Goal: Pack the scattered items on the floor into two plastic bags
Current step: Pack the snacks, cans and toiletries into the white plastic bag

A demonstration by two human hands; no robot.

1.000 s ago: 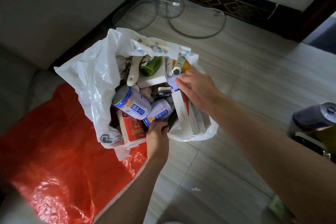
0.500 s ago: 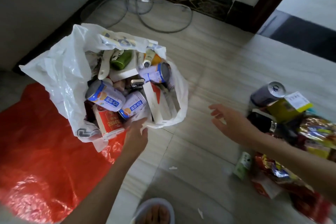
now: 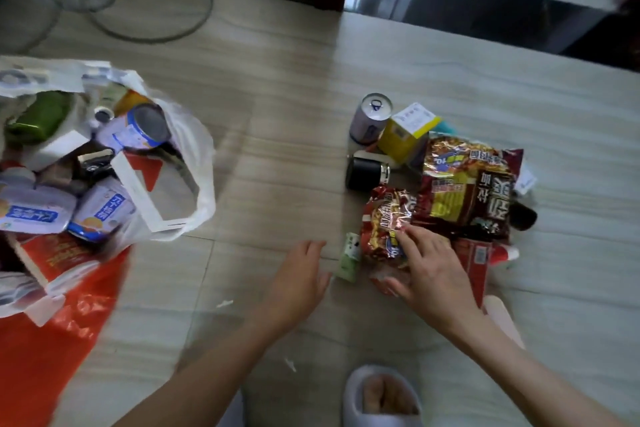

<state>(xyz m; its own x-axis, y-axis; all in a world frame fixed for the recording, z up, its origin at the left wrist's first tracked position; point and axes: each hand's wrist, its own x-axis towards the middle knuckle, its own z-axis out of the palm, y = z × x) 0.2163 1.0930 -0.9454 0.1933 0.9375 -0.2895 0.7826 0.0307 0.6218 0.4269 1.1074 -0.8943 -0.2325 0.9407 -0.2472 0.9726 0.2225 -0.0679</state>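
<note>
Crinkled red-and-gold foil was what my right hand came down on: the small shiny snack packet at the near edge of the pile on the pale tiled floor. My fingers were spread and lay on the packet's lower part, the thumb low beside it; I could not tell whether they had begun to close round it. My left hand hovered flat and relaxed just left of a small pale-green carton, holding nothing.

Behind the packet lay a larger dark-red and yellow snack bag, touching it. A short black cylindrical jar lay on its side just beyond the packet, and a silver drinks can and a yellow box with a white label stood side by side at the far end of the pile. A flat red carton lay under my right wrist.

Well apart to the left, the white plastic bag sat open, crammed with blue-and-white tins, a green bottle and cartons. Beneath its near side spread the orange-red plastic bag, flat on the floor.
</note>
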